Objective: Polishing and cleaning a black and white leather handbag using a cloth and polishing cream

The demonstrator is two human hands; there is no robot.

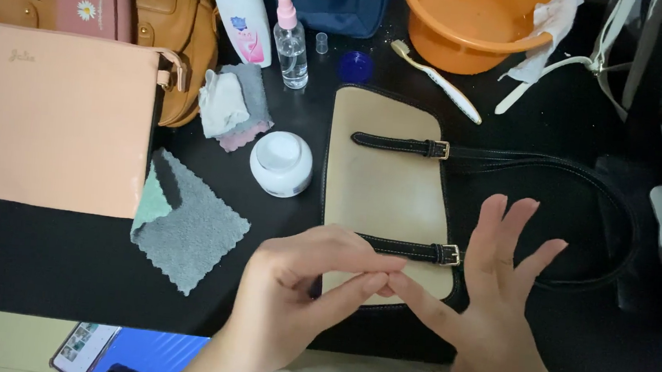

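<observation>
My left hand [295, 293] and my right hand [495, 301] hover over the near end of a beige handbag [382, 182] with black straps and trim, lying flat on a black table. The fingertips of the two hands touch each other above the bag's lower strap; the right hand's other fingers are spread upward. Neither hand holds anything. Left of the bag stands a white round jar [281, 163], and a grey cloth [186, 226] with a green corner lies in front of it.
A large pink flat pouch [53, 117] and a tan leather bag [178, 32] lie at left. At the back stand a white bottle [242, 14], a clear spray bottle [290, 45], folded cloths [231, 103], a toothbrush [438, 80], an orange basin [470, 24]. A phone [86, 348] lies near.
</observation>
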